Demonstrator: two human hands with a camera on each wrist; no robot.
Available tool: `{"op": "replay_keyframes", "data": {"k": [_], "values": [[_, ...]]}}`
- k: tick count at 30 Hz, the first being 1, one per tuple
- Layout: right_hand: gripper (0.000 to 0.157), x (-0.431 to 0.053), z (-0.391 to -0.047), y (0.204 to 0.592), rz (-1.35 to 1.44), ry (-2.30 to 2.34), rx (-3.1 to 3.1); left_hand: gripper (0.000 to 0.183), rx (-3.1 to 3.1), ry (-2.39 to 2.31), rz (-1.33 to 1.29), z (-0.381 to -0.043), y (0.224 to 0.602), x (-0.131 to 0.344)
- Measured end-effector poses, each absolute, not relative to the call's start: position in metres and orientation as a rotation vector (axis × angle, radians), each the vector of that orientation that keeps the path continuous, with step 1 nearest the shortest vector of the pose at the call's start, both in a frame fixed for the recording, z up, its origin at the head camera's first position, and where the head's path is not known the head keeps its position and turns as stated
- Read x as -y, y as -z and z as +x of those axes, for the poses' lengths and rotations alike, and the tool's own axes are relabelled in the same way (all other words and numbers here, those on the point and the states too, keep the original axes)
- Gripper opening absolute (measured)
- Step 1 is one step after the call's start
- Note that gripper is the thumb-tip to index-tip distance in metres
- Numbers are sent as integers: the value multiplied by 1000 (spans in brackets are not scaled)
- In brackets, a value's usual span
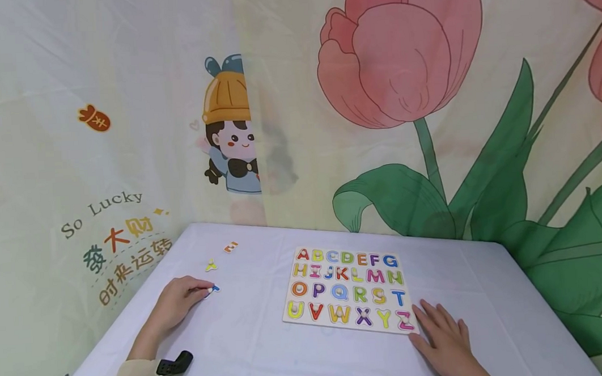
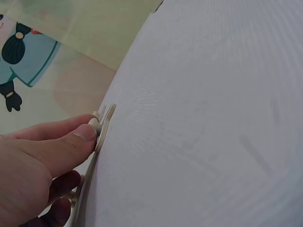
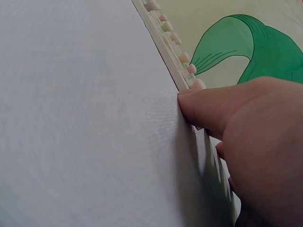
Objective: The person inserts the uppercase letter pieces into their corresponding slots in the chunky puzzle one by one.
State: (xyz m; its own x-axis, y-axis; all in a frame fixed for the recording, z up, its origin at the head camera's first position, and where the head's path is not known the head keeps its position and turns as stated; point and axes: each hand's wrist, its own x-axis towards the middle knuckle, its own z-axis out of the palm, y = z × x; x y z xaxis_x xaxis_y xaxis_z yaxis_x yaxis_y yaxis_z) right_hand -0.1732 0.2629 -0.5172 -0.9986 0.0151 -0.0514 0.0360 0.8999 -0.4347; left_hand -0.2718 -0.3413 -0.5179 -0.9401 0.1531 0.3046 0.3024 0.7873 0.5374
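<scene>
My left hand (image 1: 176, 302) pinches a small blue puzzle piece (image 1: 214, 288) between thumb and forefinger, low over the left part of the table. In the left wrist view the fingertips grip the pale knob (image 2: 95, 125) of a thin flat piece seen edge-on; its shape is hard to read there. A wooden alphabet board (image 1: 351, 329) lies to the right, carrying rows of coloured letters with knobs. At its lower right corner rests my right hand (image 1: 447, 336), fingers extended, thumb (image 3: 199, 106) touching the board's edge.
An orange piece (image 1: 231, 247) and a yellow piece (image 1: 211, 265) lie beyond my left hand on the white table (image 1: 247, 338). Printed curtains (image 1: 298, 125) stand along the table's back and left. A black device (image 1: 174, 365) sits on my left wrist.
</scene>
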Motion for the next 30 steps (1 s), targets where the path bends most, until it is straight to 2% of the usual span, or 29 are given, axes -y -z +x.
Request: {"op": "replay_keyframes", "data": {"k": [19, 24, 30], "values": [[79, -264, -173, 517, 19, 710, -3031, 13, 2681, 885, -249, -266, 512, 327], [80, -264, -174, 517, 32, 699, -3027, 14, 2635, 992, -275, -272, 500, 294], [80, -264, -174, 520, 51, 733, -3013, 12, 2642, 1123, -384, -284, 483, 222]]}}
